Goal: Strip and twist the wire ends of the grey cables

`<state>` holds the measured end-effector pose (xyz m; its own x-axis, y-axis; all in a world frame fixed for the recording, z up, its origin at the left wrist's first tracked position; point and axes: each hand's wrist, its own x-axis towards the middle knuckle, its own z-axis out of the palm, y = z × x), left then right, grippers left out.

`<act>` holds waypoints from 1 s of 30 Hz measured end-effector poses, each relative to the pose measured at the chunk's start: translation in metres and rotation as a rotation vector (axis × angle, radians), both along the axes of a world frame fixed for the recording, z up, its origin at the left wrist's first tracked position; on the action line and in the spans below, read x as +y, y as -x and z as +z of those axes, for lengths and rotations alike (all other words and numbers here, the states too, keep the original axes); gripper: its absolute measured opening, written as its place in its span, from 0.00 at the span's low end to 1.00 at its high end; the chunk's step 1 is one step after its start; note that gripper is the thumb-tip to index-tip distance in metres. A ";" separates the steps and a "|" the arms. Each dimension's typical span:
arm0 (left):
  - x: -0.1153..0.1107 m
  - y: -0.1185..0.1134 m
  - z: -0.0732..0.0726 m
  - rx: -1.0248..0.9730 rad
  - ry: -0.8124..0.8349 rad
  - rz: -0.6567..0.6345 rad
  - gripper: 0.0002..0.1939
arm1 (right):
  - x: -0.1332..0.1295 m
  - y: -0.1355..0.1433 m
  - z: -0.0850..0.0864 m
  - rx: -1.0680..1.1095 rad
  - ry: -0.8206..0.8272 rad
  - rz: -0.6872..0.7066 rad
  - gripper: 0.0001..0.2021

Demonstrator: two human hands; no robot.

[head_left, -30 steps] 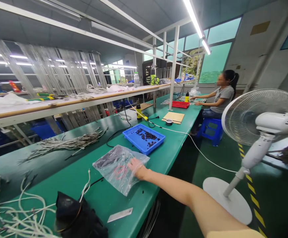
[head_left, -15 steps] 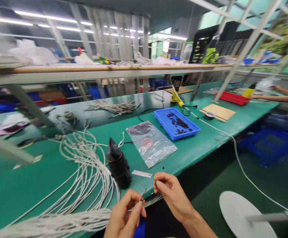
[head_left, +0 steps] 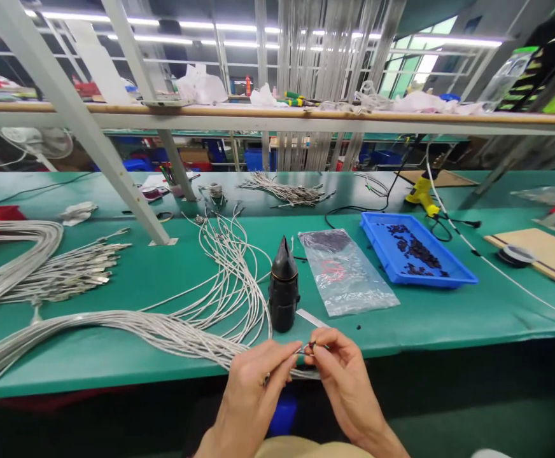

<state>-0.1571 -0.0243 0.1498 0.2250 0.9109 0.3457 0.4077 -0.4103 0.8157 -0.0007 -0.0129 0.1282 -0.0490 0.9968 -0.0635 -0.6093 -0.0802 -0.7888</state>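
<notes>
At the near edge of the green bench (head_left: 430, 321), midway along it, a thin wire end (head_left: 301, 350) sits pinched between the left hand's (head_left: 258, 375) thumb and forefinger. Right beside it, the fingertips of the right hand (head_left: 342, 366) are closed on a small dark piece (head_left: 312, 345); whether wire and piece touch, I cannot tell. Just beyond the hands, a black upright object (head_left: 283, 296) and a white strip (head_left: 312, 318) limit room on the far side. Leftward, a bundle of pale cables (head_left: 163, 331) runs close along the near edge. To the right, a strip of bench surface, with one dark bit (head_left: 358, 327) on it, lies between that edge and the clear plastic bag (head_left: 349, 280). Farther right, a blue tray (head_left: 442, 278) of dark pieces stands just beside the bag, back from the edge.
</notes>
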 end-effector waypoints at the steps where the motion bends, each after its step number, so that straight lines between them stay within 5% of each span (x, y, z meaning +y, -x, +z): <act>1: 0.001 0.001 0.001 0.039 -0.061 -0.010 0.12 | 0.000 0.001 0.001 -0.005 0.011 -0.018 0.07; 6: 0.001 0.001 0.007 0.117 -0.166 0.023 0.10 | -0.001 0.005 0.005 -0.039 0.009 -0.039 0.07; 13: -0.004 -0.002 -0.005 -0.182 0.254 0.146 0.06 | -0.002 0.004 -0.001 -0.194 0.005 -0.126 0.09; 17: -0.005 -0.002 -0.006 -0.227 0.306 0.151 0.08 | -0.003 0.004 -0.001 -0.209 0.013 -0.103 0.10; 25: 0.001 0.002 0.003 0.221 -0.063 0.014 0.12 | -0.002 0.007 0.003 -0.231 -0.103 -0.060 0.04; 30: -0.001 0.000 0.005 0.119 -0.067 0.033 0.09 | -0.002 0.005 0.004 -0.215 -0.095 -0.086 0.05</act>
